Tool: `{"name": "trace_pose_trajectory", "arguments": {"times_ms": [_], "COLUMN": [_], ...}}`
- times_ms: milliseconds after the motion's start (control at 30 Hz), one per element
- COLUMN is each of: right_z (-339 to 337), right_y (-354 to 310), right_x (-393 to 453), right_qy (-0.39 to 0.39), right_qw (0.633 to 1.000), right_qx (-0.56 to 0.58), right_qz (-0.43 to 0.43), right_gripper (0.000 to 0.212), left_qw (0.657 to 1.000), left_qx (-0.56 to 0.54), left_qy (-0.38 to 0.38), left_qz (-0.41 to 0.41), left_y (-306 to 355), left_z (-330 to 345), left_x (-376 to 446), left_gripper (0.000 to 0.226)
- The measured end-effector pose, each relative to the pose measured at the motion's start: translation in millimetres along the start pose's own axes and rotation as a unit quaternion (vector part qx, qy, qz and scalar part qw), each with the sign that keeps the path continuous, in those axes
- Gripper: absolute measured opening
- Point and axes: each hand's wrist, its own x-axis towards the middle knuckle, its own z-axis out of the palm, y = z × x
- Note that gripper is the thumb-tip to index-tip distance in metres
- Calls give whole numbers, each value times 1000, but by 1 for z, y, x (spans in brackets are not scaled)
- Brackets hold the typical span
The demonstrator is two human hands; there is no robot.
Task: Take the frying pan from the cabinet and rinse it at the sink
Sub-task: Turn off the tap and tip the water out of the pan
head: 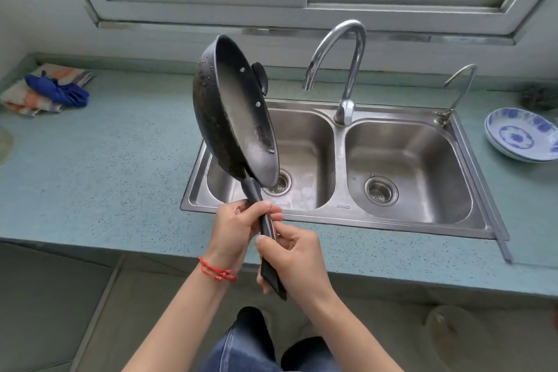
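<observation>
One frying pan [232,112]. Two hands: left hand [238,226], right hand [297,260]. One sink [338,214] with two basins and two drains. Two taps: large tap [344,69], small tap [459,90]. Two stacked bowls [522,136]. One blue cloth [60,90].

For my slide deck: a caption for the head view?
Both hands hold a wet frying pan tilted over the left sink basin.

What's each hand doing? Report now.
Left hand: grips the frying pan handle, upper part.
Right hand: grips the same handle, lower end.
</observation>
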Motion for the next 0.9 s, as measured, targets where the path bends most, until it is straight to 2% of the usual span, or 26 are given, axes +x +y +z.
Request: {"name": "trace_pose_trajectory", "arguments": {"times_ms": [100,200,300,433,600,667,767,900], "right_z": [3,8,11,17,25,28,36,42], "right_y": [-1,-3,-8,-8,-6,-8,-10,-13], "right_x": [2,3,3,7,16,17,22,25], "right_qy": [38,58,65,70,93,96,103,25], "right_qw": [996,987,972,949,918,924,966,996], "right_qx": [-75,-143,-212,-286,-357,-346,-231,-83], "right_qz": [-19,-44,-71,-112,-142,-134,-56,38], "right_gripper": [29,24,28,15,22,21,23,16], "left_qw": [999,998,998,999,1000,1000,998,994], "left_qx": [-28,-39,-29,-3,8,-11,-56,-88], "left_qy": [-16,-28,-43,-22,-9,-17,-27,-58], "left_qz": [-19,-34,-44,-38,-19,-16,-3,6], "left_y": [2,2,3,6,12,12,13,18], "left_z": [-2,-5,-10,-13,-17,-18,-21,-26], "left_x": [2,6,10,16,25,26,27,26], "left_gripper": [16,23,21,19,14,14,16,15]}}
